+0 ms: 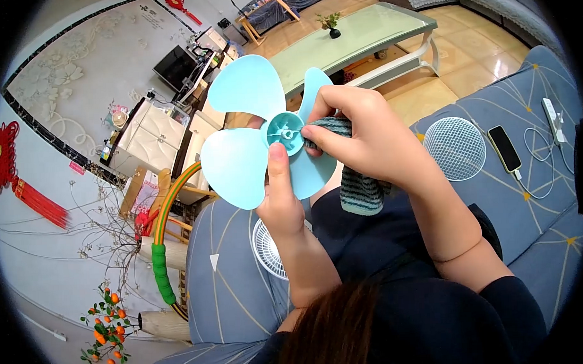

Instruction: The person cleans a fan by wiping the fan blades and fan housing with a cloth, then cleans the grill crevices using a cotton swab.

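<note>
A light blue fan blade (236, 164) with a round open hub is held up in front of me, its back side facing me. My left hand (282, 205) grips it from below, the thumb pressed at the hub's lower edge. My right hand (360, 128) pinches a dark striped cloth (361, 192) against the right side of the hub. The cloth's loose end hangs below that hand. On the sofa to the right lies a round white fan grille (455, 148). Another white fan part (268, 247), partly hidden by my left arm, sits beside my lap.
I sit on a grey-blue patterned sofa (231, 287). A phone (504, 150) on a charging cable and a white power strip (552, 120) lie at right. A glass-topped table (357, 42) with a small plant stands ahead. A green-and-orange hoop (161, 270) is at left.
</note>
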`<state>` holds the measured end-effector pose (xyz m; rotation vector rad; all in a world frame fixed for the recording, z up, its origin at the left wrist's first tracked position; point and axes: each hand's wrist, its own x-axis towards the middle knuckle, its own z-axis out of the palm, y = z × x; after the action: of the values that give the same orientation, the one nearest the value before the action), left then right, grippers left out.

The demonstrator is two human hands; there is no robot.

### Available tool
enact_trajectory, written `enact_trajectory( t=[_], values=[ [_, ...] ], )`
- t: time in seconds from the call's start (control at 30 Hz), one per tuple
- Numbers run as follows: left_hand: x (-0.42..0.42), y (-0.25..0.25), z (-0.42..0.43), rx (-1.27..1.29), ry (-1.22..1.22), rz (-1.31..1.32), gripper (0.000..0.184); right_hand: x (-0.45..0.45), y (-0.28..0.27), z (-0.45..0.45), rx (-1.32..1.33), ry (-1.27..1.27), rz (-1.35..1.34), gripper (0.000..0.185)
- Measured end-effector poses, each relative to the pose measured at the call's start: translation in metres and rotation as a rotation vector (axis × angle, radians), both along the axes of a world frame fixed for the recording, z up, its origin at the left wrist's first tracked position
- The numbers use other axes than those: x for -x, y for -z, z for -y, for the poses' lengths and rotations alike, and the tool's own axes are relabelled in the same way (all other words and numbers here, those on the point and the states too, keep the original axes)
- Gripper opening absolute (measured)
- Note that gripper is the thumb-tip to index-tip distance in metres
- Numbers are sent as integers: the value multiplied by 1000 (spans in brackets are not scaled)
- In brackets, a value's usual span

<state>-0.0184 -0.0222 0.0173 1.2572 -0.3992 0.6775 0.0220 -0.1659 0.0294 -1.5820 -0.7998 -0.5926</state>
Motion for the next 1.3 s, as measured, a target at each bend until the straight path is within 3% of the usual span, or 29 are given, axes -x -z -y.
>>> enact_trajectory(
  t=[0.13,0.43,0.6,0.83,0.93,1.13,1.23,1.3],
  values=[
    [2,-4,2,-29,81,-14,46,2,-4,3,-44,-35,-140,16],
    [3,-5,2,-63,41,13,42,3,-1,-5,-17,220,120,18],
    [2,-3,0,-74,-34,76,42,1,2,-11,23,168,8,21],
    [-12,19,-19,-196,-366,165,39,9,-11,-1,132,-25,-291,30],
    [-3,5,-5,-213,-293,150,36,4,-6,-4,27,-52,-315,29],
    [1,-1,-2,-228,-103,80,40,-7,5,-14,-98,-1,-216,24],
    [4,-5,-3,-205,-33,5,42,-10,8,-14,11,273,197,20],
    [5,-5,-6,-198,10,-54,42,-12,7,-11,40,319,358,20]
  ],
)
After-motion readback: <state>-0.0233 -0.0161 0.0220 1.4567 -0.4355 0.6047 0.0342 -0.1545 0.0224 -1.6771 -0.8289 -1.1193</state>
